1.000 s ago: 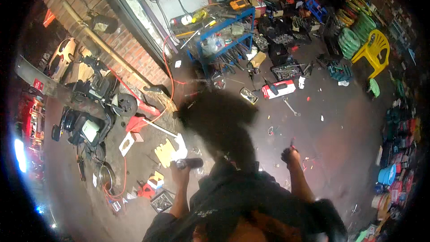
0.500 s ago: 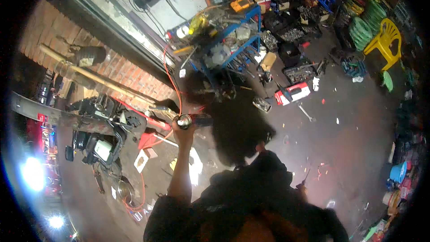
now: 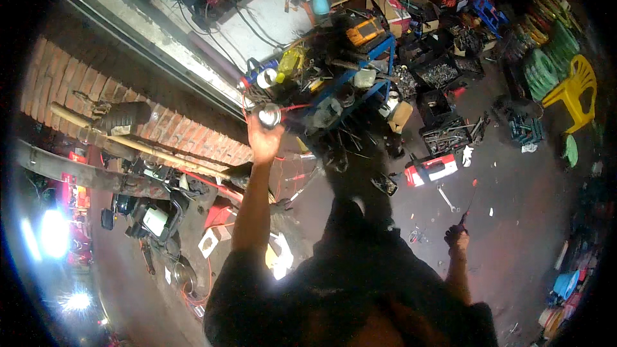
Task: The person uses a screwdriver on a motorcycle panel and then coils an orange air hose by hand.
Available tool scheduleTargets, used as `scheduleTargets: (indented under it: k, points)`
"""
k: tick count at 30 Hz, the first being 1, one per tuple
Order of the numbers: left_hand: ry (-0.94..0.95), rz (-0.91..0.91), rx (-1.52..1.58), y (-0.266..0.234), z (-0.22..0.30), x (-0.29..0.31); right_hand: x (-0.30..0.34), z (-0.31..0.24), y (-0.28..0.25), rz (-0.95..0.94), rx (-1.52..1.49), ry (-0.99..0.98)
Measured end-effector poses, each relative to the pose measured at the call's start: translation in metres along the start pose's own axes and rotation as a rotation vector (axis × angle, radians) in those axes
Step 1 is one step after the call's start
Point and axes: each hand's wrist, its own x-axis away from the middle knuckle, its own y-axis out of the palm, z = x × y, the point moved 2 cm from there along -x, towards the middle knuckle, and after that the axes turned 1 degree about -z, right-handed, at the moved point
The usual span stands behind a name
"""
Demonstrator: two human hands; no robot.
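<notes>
Near the left end of the blue-framed bench (image 3: 382,50), the left hand (image 3: 265,144) is closed around a can (image 3: 270,115), its round, silvery end facing the camera. The bench's front edge slants up to the right, beyond the can; whether can and bench touch cannot be told. On the hand's left, the brickwork (image 3: 212,141) and a long pole (image 3: 138,144) bound the space.

Well apart, the right hand (image 3: 457,238) grips a slim tool (image 3: 464,220) by its dark handle, the thin shaft pointing up and slightly right. Around this hand there is wide room: grey floor (image 3: 514,238) stretches right to the crowded goods along the rim of the view, where a blue tub (image 3: 565,284) stands, and up to a yellow chair (image 3: 571,93).

Counted, there are one can and one slim tool, one in each hand; one wrench (image 3: 446,198) on the floor near the right hand; one red-and-white box (image 3: 430,170) just beyond it; one chair; one tub; one orange case (image 3: 365,31) and one yellow bottle (image 3: 290,62) at the bench. The green coils (image 3: 541,74) overlap too much to count.
</notes>
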Motion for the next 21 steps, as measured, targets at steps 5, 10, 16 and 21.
scheduleTargets:
  k: [5,10,16,21]
  points:
    - [0.007,-0.114,-0.126,0.054,0.001,-0.116,-0.024,0.021,-0.001,0.055,-0.066,-0.022]
    - [0.082,-0.382,-0.325,0.116,-0.021,-0.234,0.007,0.114,-0.053,-0.363,-0.156,-0.093]
    - [0.438,-0.696,-0.426,0.217,-0.057,-0.344,0.077,0.140,0.001,0.170,0.516,-0.018]
    - [0.194,-0.861,-0.251,0.316,-0.130,-0.345,0.107,0.137,0.037,0.218,0.681,-0.042]
